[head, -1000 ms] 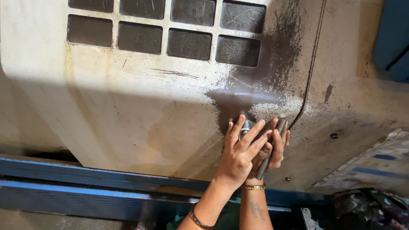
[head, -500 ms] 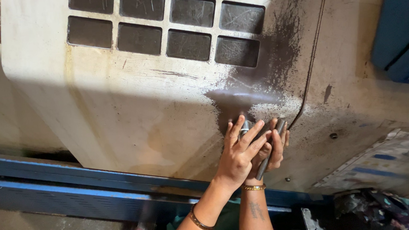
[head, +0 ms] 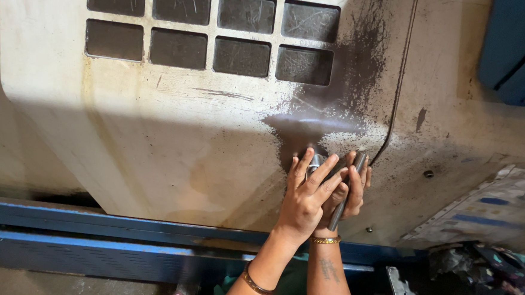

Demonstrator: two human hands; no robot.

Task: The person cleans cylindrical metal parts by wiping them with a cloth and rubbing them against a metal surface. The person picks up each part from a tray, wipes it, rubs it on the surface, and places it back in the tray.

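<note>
Pretty much nothing has shifted since a second ago: both hands sit at the same spot on the machine cover, fingers maybe spread a touch differently, that's all.

Left hand [head: 305, 194] is laid flat and open, fingers fanned over a small shiny metal part [head: 316, 161] that peeks out above the fingertips. Right hand [head: 349, 188] is tucked behind it, curled closed round a slim grey metal rod [head: 344, 196] that slants down between the two hands. So the part and the rod are both pressed right up against the cover, low down near its right side.

Cover itself [head: 172, 140] is a big cream painted panel with rounded corners, scuffed and greasy, with a dark sooty smear [head: 354, 65] fanning up from where the hands are. Above that is a grid of dark rectangular windows [head: 240, 56], scratched and dull. A thin dark line [head: 398, 86] curves down the panel beside the smear. Below runs a blue painted rail [head: 88, 240], chipped and dusty. Thin gold-coloured bangles on both wrists [head: 326, 240]. Bottom right there's a heap of dark crumpled stuff [head: 490, 261], can't tell what's in it.
</note>
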